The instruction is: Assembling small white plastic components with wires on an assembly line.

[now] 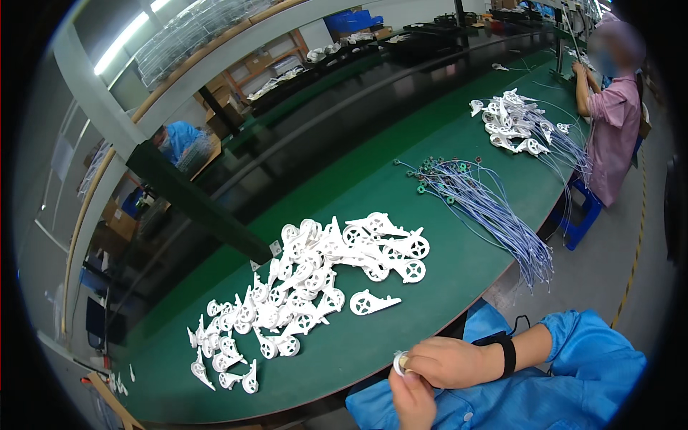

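Observation:
Close to my body, beyond the table's near edge, my left hand (413, 403) and my right hand (450, 362) meet on a small white round part (398, 363). Fingers of both hands are closed about it and cover most of it, so its full shape is hidden. A black band circles my right wrist. On the green table (423, 315) nearest to my hands lies a single white plastic piece with a spoked round end and a pointed tail (373, 302). Behind it spreads a large loose heap of similar white pieces (301, 283).
A bundle of bluish cables with green ring ends (494, 218) lies to the right. Past it are white pieces with cables attached (512, 125). A co-worker in pink (616, 136) sits at the far right. A dark green post (204, 204) rises at the table's back.

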`<state>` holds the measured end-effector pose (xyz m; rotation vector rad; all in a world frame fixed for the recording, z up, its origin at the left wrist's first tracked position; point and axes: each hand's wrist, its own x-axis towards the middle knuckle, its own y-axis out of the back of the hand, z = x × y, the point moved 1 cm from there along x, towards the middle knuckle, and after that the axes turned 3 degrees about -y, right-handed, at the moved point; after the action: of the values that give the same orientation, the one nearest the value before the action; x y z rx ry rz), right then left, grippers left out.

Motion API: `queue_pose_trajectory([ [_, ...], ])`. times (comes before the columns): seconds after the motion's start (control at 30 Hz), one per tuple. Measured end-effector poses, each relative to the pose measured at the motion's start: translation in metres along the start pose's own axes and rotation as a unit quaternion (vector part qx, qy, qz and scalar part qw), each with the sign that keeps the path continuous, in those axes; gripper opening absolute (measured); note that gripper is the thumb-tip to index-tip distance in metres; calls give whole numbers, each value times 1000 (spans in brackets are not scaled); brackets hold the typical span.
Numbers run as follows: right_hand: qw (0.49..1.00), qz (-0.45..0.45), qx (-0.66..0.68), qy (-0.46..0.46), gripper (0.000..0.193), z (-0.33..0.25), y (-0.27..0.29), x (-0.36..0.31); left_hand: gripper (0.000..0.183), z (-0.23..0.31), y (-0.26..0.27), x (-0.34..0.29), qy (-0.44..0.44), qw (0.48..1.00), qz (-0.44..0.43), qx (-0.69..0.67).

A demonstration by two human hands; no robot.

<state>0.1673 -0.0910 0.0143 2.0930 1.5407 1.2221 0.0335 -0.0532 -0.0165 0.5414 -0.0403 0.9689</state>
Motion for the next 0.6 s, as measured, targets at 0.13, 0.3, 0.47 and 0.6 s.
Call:
queue_pose_trajectory([
  [0.13,998,-16,-23,-55,23,-1,7,12,37,12,13,14,305,853,-16,-424],
  [0.3,891,19,410,-192,37,17,-15,-6,35,18,13,16,324,801,-35,-503],
  [0.47,859,-136,448,-209,38,21,-16,-10,35,-17,10,1,247,735,-122,-619],
  [0.6,825,-137,470,-281,35,13,-28,-19,40,-1,9,-10,386,830,-42,-400],
])
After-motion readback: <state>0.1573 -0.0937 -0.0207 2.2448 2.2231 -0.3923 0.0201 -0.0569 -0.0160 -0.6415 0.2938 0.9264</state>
